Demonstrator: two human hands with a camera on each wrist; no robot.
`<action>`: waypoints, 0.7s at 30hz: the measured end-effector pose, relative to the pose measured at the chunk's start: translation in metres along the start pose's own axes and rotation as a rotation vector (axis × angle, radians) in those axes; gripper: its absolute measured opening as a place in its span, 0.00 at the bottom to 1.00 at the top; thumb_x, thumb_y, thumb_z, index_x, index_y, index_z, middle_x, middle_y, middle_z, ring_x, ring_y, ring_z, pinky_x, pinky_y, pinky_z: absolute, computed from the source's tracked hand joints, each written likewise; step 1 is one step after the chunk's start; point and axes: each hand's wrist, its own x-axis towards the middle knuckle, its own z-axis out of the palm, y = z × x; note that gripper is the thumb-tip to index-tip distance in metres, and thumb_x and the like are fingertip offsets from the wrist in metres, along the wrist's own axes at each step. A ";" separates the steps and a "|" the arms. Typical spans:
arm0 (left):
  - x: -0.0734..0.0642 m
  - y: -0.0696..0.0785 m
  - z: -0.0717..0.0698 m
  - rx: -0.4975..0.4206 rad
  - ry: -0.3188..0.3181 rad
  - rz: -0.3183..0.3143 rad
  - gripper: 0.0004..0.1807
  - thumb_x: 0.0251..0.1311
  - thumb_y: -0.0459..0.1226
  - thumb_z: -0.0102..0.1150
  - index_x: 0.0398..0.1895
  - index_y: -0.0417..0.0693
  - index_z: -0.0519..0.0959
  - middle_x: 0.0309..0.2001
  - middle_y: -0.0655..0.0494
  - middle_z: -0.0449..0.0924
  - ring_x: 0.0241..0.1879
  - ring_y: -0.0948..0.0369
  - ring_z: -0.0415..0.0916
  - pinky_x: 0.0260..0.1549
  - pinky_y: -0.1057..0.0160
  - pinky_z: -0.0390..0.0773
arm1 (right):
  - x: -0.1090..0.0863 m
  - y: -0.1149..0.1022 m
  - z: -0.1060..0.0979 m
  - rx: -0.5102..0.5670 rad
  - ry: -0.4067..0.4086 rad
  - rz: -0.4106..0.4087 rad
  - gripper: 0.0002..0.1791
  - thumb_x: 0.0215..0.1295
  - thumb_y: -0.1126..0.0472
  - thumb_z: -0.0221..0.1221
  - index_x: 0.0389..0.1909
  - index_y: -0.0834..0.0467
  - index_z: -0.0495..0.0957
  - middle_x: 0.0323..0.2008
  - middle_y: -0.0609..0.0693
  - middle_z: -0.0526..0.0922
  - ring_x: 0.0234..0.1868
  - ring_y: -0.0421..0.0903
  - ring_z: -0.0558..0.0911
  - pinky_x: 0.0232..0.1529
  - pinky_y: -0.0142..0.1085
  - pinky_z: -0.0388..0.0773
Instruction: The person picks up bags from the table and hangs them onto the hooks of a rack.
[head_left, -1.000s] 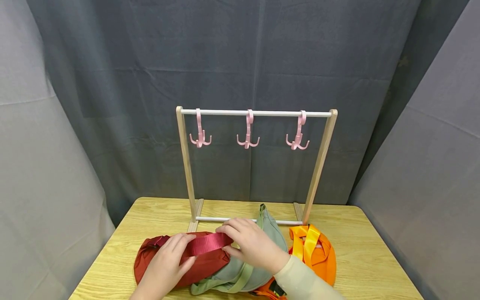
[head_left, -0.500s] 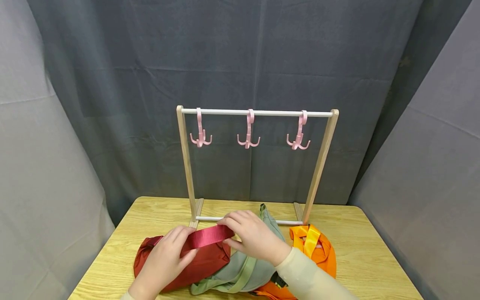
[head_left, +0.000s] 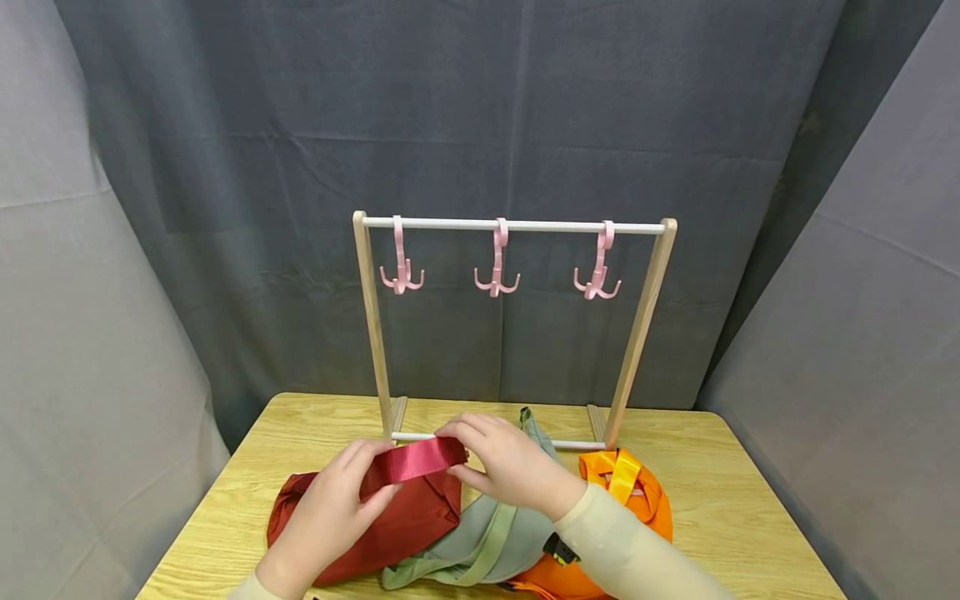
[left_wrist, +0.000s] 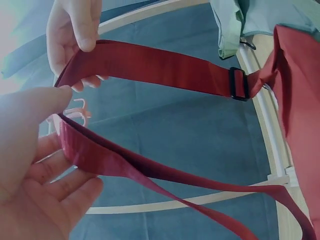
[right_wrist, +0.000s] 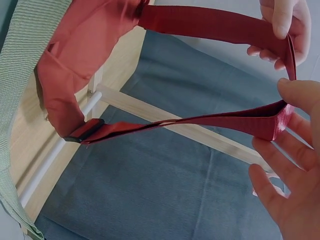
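Between them, my two hands hold up the wide dark-red strap (head_left: 417, 460) of a rust-red bag (head_left: 397, 523). My left hand (head_left: 333, 502) pinches the strap's left part between thumb and fingers. At the strap's right end, my right hand (head_left: 513, 465) pinches it the same way. The left wrist view shows the strap as a raised loop, with a black slider buckle (left_wrist: 239, 84) near the bag. In the right wrist view the strap (right_wrist: 215, 120) runs from the fingers back to the bag (right_wrist: 90, 45). The left forearm and hand hide part of the bag.
A grey-green bag (head_left: 480, 542) lies right of the red one, and an orange bag (head_left: 637, 500) beyond it. Behind stands a wooden rack with a white bar (head_left: 450, 224) carrying pink hooks (head_left: 401, 271). Grey curtains (head_left: 300, 167) enclose the wooden table (head_left: 735, 500).
Both hands have risen, lifting the strap higher above the table. More of the red bag's front now shows beneath it. The rack has not moved.
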 end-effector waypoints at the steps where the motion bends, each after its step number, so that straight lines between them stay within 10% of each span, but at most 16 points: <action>1: 0.001 0.001 -0.001 -0.007 -0.005 -0.008 0.30 0.52 0.38 0.80 0.58 0.49 0.78 0.49 0.59 0.81 0.45 0.66 0.78 0.41 0.65 0.85 | 0.000 0.000 -0.001 0.016 -0.006 0.008 0.24 0.68 0.55 0.68 0.62 0.52 0.75 0.55 0.45 0.82 0.54 0.41 0.82 0.59 0.38 0.80; 21: 0.015 0.006 -0.014 -0.011 0.007 -0.030 0.26 0.54 0.38 0.78 0.56 0.48 0.79 0.49 0.58 0.80 0.45 0.65 0.78 0.44 0.60 0.84 | 0.010 0.004 -0.008 0.187 -0.017 0.092 0.24 0.69 0.60 0.66 0.64 0.54 0.75 0.57 0.46 0.83 0.52 0.39 0.84 0.54 0.31 0.82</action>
